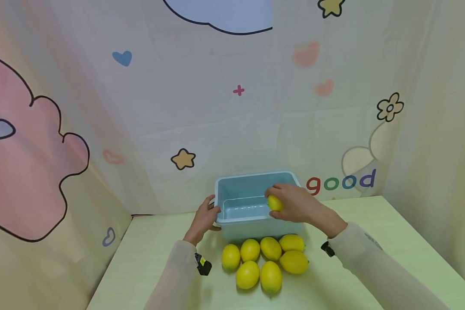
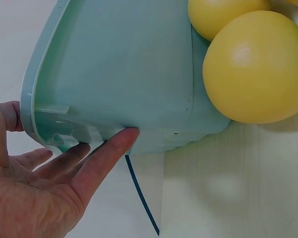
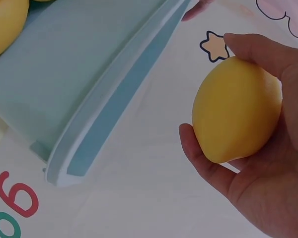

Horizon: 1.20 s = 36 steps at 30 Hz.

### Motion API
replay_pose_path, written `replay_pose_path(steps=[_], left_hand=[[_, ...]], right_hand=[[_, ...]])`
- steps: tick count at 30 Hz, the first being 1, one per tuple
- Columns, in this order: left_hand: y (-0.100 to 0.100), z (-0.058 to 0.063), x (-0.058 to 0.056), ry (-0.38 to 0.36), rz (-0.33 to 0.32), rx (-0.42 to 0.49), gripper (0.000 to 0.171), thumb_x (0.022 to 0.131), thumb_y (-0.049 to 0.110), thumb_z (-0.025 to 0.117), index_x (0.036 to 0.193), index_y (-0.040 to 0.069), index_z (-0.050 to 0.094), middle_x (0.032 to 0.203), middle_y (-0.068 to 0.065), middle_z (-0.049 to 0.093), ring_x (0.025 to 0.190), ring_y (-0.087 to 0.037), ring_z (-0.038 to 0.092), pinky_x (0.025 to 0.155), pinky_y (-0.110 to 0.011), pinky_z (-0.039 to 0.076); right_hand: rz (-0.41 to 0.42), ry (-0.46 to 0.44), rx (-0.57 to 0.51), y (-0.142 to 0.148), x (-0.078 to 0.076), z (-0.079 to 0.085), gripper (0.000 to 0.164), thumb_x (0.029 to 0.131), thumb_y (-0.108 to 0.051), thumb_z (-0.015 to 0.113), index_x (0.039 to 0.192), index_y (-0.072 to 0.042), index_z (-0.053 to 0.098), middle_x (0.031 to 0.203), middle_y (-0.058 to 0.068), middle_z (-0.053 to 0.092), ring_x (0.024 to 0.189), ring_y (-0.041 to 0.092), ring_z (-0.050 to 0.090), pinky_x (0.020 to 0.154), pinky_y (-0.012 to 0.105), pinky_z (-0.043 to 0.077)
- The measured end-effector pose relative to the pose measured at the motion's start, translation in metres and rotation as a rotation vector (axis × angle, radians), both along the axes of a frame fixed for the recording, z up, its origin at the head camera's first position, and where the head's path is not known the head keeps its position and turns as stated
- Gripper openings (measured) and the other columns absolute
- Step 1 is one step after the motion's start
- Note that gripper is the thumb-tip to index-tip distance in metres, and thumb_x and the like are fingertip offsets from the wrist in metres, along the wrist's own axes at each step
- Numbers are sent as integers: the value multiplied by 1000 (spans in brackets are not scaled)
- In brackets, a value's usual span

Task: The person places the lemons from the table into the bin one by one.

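Your R hand [image 3: 280, 168] clamps smooth oval lemon [image 3: 237, 110] nr open-top rect. plastic bin [image 1: 255, 230]; L hand [image 1: 203, 220] grips rounded rim [image 2: 28, 94].

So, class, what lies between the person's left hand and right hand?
In the head view, the open blue bin, plus the lemon that the right hand holds in its fingers.

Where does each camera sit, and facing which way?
Head: worn there, looking forward and down at the blue bin and lemons; left hand, right hand, sleeves show.
Left wrist: worn there, facing the bin's outside; left hand shows.
Right wrist: worn there, facing the held lemon; right hand and left fingers show.
Both wrist views share the bin.
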State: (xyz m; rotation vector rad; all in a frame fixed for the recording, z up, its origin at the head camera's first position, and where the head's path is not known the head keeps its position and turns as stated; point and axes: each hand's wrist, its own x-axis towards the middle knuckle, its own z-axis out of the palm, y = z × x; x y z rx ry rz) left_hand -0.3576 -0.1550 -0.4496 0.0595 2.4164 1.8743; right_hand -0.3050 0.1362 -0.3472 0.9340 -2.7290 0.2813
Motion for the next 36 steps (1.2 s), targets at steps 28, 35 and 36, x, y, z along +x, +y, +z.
replay_pose_path(steps=[28, 35, 36], left_hand=[[-3, 1, -6, -23, 10, 2, 65, 94, 22, 48, 155, 17, 25, 156, -20, 36, 130, -44, 50, 70, -51, 60], [-4, 2, -8, -17, 12, 5, 65, 94, 21, 49, 155, 17, 26, 156, -19, 37, 130, -44, 51, 69, -51, 60], [-4, 2, -8, -17, 11, 5, 65, 95, 21, 49, 155, 17, 26, 156, -19, 37, 130, -44, 50, 70, -52, 60]], right_hand=[[-90, -194, 18, -16, -77, 19, 38, 81, -30, 76, 114, -15, 64, 101, 5, 64, 89, 23, 56, 76, 34, 51], [-94, -303, 49, -20, -95, 20, 35, 82, -27, 76, 111, -13, 64, 100, 5, 65, 88, 23, 55, 73, 33, 49], [-98, -321, 56, -20, -97, 20, 34, 82, -27, 76, 111, -13, 64, 101, 5, 65, 88, 23, 55, 73, 32, 49]])
